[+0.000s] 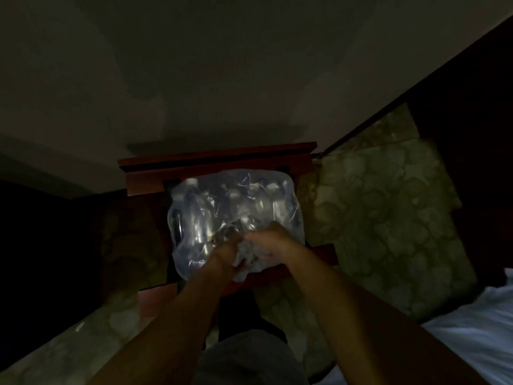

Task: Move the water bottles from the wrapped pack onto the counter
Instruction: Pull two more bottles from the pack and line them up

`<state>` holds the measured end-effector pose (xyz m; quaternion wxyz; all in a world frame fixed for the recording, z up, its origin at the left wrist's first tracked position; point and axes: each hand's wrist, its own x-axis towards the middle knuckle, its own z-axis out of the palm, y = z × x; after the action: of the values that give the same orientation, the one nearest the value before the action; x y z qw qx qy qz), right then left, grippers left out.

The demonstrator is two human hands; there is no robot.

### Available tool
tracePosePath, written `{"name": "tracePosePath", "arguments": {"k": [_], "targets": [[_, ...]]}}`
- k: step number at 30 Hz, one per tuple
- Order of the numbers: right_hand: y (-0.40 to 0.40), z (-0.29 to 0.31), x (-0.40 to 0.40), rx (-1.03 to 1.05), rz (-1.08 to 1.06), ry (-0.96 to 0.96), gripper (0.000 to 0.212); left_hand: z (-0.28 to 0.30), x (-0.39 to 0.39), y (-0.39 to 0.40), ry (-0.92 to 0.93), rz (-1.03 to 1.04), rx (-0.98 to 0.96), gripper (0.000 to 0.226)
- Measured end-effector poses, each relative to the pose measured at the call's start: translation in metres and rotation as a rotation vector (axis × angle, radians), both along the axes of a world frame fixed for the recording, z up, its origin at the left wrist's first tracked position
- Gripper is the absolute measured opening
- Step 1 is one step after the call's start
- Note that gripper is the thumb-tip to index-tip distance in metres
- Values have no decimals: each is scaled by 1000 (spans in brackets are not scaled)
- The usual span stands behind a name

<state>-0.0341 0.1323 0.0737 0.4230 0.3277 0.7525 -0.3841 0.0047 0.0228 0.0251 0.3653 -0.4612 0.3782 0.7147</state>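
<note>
A pack of water bottles (222, 207) in clear plastic wrap rests on a dark red wooden chair (216, 159). Several white-capped bottles show through the film. Both hands are at the pack's near edge. My left hand (224, 250) is closed on bunched wrap at the near middle. My right hand (266, 240) grips crumpled wrap right beside it. The scene is dim and the fingertips are partly buried in the plastic.
The chair stands against a pale wall (222, 79). Patterned greenish carpet (374, 218) covers the floor to the right. A white bedsheet (477, 329) lies at the lower right. Dark furniture (41, 245) fills the left side.
</note>
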Motion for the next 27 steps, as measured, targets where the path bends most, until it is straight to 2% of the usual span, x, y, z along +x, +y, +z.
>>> {"name": "tracePosePath", "arguments": {"k": [2, 3, 6, 8, 10, 13, 16, 19, 22, 25, 27], "targets": [[6, 15, -1, 159, 303, 58, 62, 11, 9, -3, 1, 128, 133, 34], [8, 23, -3, 206, 380, 77, 69, 21, 12, -7, -4, 166, 197, 38], [5, 42, 0, 261, 441, 124, 78, 40, 17, -24, 50, 113, 322, 41], [-3, 52, 11, 309, 422, 159, 74, 55, 22, -35, 84, 54, 355, 37], [-12, 56, 24, 314, 312, 191, 72, 67, 26, -43, 60, -2, 377, 29], [-23, 63, 41, 208, 27, 214, 79, 84, 35, -57, 19, -52, 421, 30], [-29, 73, 54, 85, -186, 245, 78, 96, 47, -69, 69, -112, 428, 29], [-34, 84, 62, 62, -171, 290, 71, 109, 53, -70, 148, -164, 349, 24], [-44, 101, 65, 102, -64, 404, 70, 124, 55, -71, 204, -89, 281, 13], [-55, 124, 70, 129, 0, 519, 83, 142, 55, -79, 286, -42, 256, 17], [-60, 137, 79, 144, 14, 614, 78, 157, 56, -86, 369, -42, 259, 20]]}}
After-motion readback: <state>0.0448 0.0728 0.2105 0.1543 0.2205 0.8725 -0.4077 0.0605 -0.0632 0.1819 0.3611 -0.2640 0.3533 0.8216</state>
